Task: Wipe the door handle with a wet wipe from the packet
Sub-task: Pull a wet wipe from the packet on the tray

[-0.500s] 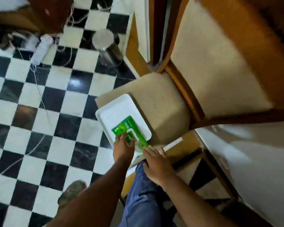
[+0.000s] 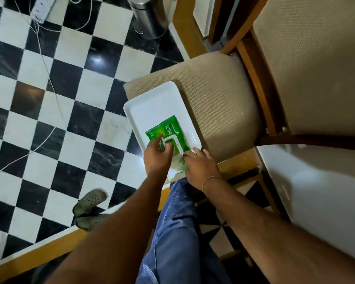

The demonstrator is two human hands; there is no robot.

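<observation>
A green wet-wipe packet (image 2: 168, 130) lies on a white tray (image 2: 152, 103) that rests on the beige seat of a chair (image 2: 217, 95). My left hand (image 2: 156, 158) rests on the packet's white lid, its fingertips pinched at the lid's left edge. My right hand (image 2: 199, 167) presses down on the packet's near right end with fingers spread. No wipe shows outside the packet. The door handle is not in view.
The chair's padded back (image 2: 307, 62) and wooden frame fill the right side. A steel bin (image 2: 150, 17) stands on the black-and-white floor behind the chair. White cables (image 2: 47, 74) and a power strip (image 2: 42, 9) lie at the left. My sandalled feet (image 2: 90, 210) stand below.
The view has moved closer to the chair. My left hand has slid further onto the packet's lid, and my right hand has moved from beside the packet onto its near end.
</observation>
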